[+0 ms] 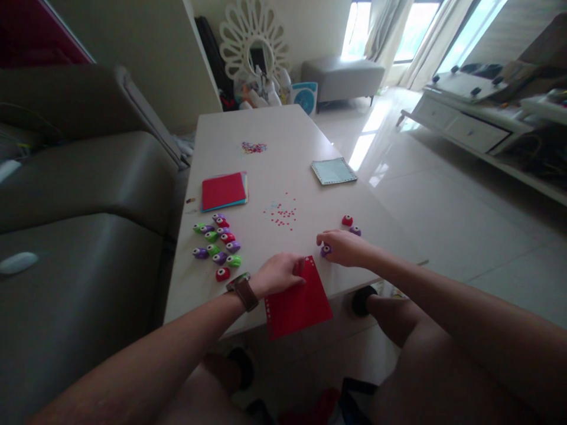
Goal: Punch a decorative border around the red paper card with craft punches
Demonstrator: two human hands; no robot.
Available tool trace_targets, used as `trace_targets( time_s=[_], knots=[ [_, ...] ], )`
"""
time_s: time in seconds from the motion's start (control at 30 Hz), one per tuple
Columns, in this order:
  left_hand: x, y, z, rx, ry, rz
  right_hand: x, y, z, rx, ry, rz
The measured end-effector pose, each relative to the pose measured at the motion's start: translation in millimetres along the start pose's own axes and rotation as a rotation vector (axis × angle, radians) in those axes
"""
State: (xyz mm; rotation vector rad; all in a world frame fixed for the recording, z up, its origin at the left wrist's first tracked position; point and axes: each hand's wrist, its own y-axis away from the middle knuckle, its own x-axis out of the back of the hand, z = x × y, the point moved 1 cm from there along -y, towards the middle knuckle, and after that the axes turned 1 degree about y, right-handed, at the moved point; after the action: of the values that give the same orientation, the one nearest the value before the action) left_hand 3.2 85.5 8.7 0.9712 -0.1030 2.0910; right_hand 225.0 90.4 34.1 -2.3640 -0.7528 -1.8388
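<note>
My left hand [283, 273], with a watch on its wrist, pinches the top edge of a red sheet of paper [301, 304]. Small punched shapes run along the sheet's left edge and top right corner, and its lower part sticks out past the table edge. Just right of the sheet, my right hand [343, 247] has its fingers closed around a small purple craft punch [326, 250] at the table top. Behind that hand stand a red craft punch [347, 220] and another purple punch [355, 231].
Several purple, green and red punches [220, 258] cluster at left on the white table [283, 133]. Behind them lies a stack of coloured paper [224, 190]. Red confetti [283, 215] is scattered mid-table, a multicoloured pile [254, 147] farther back. A pale blue sheet [333, 171] lies right.
</note>
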Motion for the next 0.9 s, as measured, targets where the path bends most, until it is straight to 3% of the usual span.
trace_targets(
  time_s=[0.17, 0.27, 0.37, 0.47, 0.63, 0.9],
  knots=[
    [5.7, -2, 11, -0.034, 0.13, 0.115, 6, -2, -11, 0.049, -0.163, 0.13],
    [14.1, -3, 15, -0.027, 0.34, 0.216, 9, 0, -23, 0.119, -0.248, 0.206],
    [19.8, -2, 14, -0.028, 0.563, 0.229, 11, 2, -35, 0.233, -0.316, 0.242],
    [20.2, -1, 11, -0.043, 0.619, 0.225, 11, 4, -44, 0.322, -0.381, 0.242],
    [22.3, 2, 12, -0.042, 0.482, 0.231, 8, 5, -48, 0.399, -0.407, 0.222],
    [47.6, 7, -2, -0.056, -0.093, 0.2, 8, 9, -46, 0.359, -0.329, 0.189]
  ],
)
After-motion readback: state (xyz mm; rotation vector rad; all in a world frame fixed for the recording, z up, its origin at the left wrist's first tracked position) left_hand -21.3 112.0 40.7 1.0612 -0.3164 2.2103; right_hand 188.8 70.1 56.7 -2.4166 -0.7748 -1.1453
